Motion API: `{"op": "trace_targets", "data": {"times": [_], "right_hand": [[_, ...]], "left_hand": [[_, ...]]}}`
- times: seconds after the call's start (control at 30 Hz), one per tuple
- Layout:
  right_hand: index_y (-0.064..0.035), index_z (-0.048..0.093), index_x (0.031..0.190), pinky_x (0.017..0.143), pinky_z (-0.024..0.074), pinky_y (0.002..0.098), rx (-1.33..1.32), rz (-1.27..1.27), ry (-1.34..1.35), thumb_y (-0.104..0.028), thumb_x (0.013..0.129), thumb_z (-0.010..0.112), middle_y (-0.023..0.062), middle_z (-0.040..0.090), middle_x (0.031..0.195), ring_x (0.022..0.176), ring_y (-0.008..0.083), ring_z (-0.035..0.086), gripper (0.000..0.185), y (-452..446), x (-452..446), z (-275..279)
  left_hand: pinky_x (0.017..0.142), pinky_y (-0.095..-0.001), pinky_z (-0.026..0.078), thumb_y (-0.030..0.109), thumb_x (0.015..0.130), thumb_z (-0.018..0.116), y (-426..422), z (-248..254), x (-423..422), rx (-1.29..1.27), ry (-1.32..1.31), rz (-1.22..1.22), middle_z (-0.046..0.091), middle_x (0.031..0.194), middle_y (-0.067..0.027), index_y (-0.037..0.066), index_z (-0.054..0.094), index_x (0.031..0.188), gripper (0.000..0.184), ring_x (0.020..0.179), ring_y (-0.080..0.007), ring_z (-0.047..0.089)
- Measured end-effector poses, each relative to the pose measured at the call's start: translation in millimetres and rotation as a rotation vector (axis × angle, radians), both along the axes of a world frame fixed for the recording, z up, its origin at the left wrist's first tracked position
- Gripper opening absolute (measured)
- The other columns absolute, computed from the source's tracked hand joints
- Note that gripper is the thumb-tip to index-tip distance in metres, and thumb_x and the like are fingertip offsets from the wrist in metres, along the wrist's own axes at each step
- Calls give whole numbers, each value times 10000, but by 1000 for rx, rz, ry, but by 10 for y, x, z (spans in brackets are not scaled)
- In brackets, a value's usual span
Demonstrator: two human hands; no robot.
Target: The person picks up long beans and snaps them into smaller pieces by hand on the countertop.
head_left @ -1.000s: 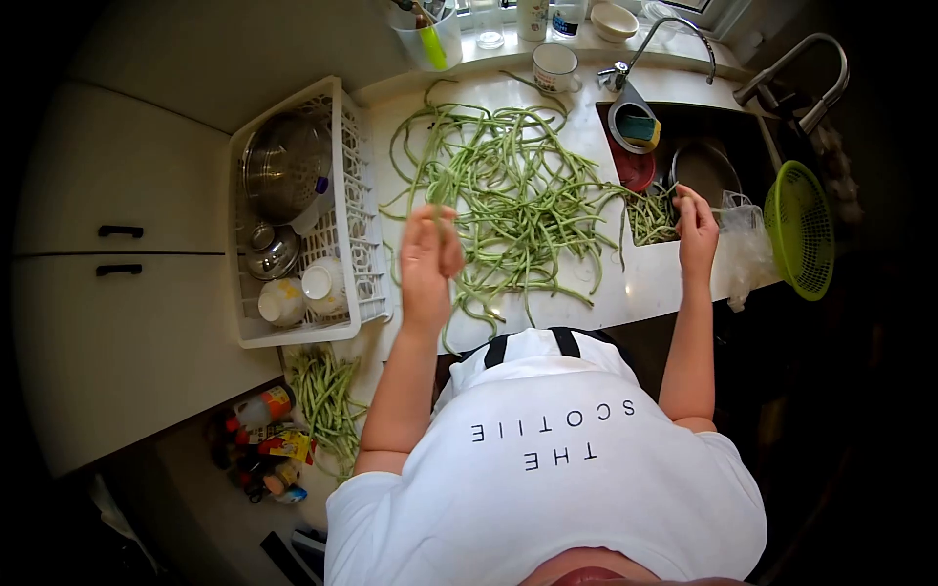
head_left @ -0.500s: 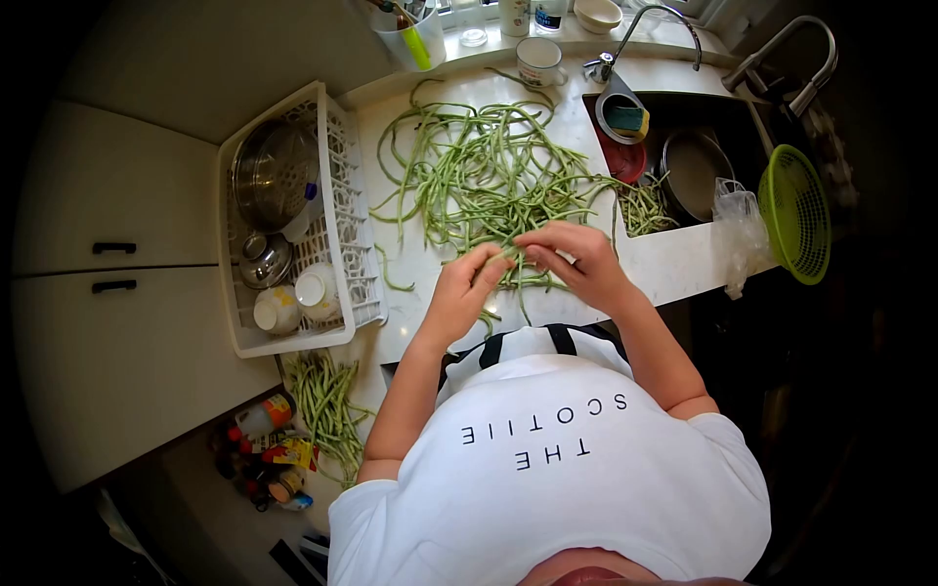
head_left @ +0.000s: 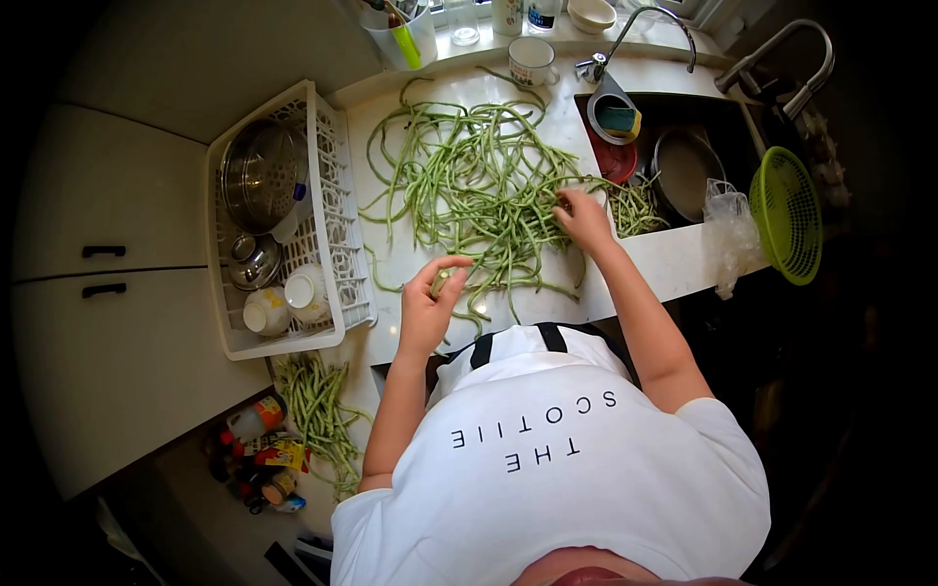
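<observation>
White T-shirt (head_left: 586, 498), loose; short sleeves at 2 (head_left: 723, 439) and 9 o'clock. Thin black capitals (head_left: 534, 422), spaced, inverted in view: "THE", "SCOTIIE". White cloth (head_left: 518, 344) at 12 o'clock, crossed by two black bands (head_left: 552, 338).

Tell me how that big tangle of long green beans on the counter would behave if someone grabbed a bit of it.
The long green beans would probably bend and sag, since many lie in loose curves. They cross over one another, so pulling one may drag its neighbours. Each looks slender, so likely light alone.
</observation>
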State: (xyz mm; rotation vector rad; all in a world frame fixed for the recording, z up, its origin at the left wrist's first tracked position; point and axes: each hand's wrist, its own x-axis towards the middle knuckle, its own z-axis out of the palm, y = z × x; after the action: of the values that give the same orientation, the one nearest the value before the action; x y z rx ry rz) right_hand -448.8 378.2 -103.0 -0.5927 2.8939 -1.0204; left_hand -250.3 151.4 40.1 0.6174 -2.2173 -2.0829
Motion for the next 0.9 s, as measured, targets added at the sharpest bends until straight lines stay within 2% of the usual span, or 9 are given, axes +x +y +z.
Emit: {"op": "trace_targets", "data": {"times": [0.07, 0.13, 0.23, 0.33, 0.4, 0.47, 0.6, 0.73, 0.9], "right_hand": [[-15, 654, 1124, 772, 520, 358, -23, 124, -276, -112, 874, 647, 159, 684, 1038, 868, 267, 669, 268, -80, 24, 43], [-26, 673, 1079, 792, 525, 389, -78, 132, -266, -98, 844, 649, 134, 695, 979, 855, 288, 666, 247, -210, 125, 177], [-17, 675, 1065, 742, 513, 317, -372, 194, -483, -72, 878, 634, 105, 686, 932, 791, 205, 638, 199, -335, 300, 419], [-30, 663, 1108, 748, 496, 276, -397, 344, -450, -77, 908, 633, 55, 666, 960, 831, 149, 613, 208, -429, 503, 679], [-35, 668, 1101, 741, 493, 276, -413, 385, -418, -85, 907, 641, 58, 661, 988, 859, 143, 610, 201, -478, 686, 844], [-40, 670, 1098, 746, 494, 282, -469, 505, -554, -89, 908, 645, 58, 664, 992, 864, 157, 615, 198, -523, 839, 902], [-43, 687, 1078, 716, 504, 311, -477, 628, -479, -81, 906, 635, 79, 691, 913, 805, 196, 644, 183, -544, 794, 812], [-73, 694, 1035, 752, 525, 385, -113, 130, 73, -80, 861, 642, 118, 688, 937, 868, 308, 653, 182, -387, 170, 239], [-88, 674, 908, 736, 538, 418, 198, 162, 284, -60, 807, 600, 68, 628, 1027, 902, 299, 641, 129, -301, -263, -49]], "left_hand": [[478, -209, 190, 208, 964, 617, -50, -85, 5, -5, 26, -5, 457, 630, 105, 34, 682, 1045, 203, 534, 15, 282], [458, -218, 183, 219, 961, 620, -65, -167, 22, -12, 47, -11, 480, 608, 95, 44, 691, 1051, 210, 507, 16, 273], [452, -219, 173, 242, 970, 608, -64, -187, 22, 33, 53, -15, 490, 625, 88, 39, 692, 1048, 233, 502, 19, 267], [471, -215, 227, 247, 976, 599, -45, -163, 13, 48, -48, -16, 496, 647, 68, 39, 694, 1055, 242, 528, 5, 316], [521, -219, 318, 248, 985, 580, -6, -231, -28, 112, -1, 47, 542, 664, 33, 27, 689, 1065, 259, 574, -24, 396], [531, -204, 319, 230, 993, 563, 41, -299, -73, 58, -27, 36, 561, 691, 28, 21, 676, 1094, 258, 585, -21, 397], [586, -204, 370, 199, 1003, 534, -9, -598, -89, -133, 55, -50, 629, 777, -4, 19, 627, 1189, 275, 641, -38, 448], [612, -221, 391, 160, 1000, 516, -82, -425, -118, -198, -52, -12, 617, 781, -9, 23, 597, 1230, 280, 679, -50, 478], [533, -224, 358, 98, 979, 484, -77, -273, -185, -87, 69, 106, 645, 836, -19, 55, 554, 1284, 315, 562, -38, 400]]}}
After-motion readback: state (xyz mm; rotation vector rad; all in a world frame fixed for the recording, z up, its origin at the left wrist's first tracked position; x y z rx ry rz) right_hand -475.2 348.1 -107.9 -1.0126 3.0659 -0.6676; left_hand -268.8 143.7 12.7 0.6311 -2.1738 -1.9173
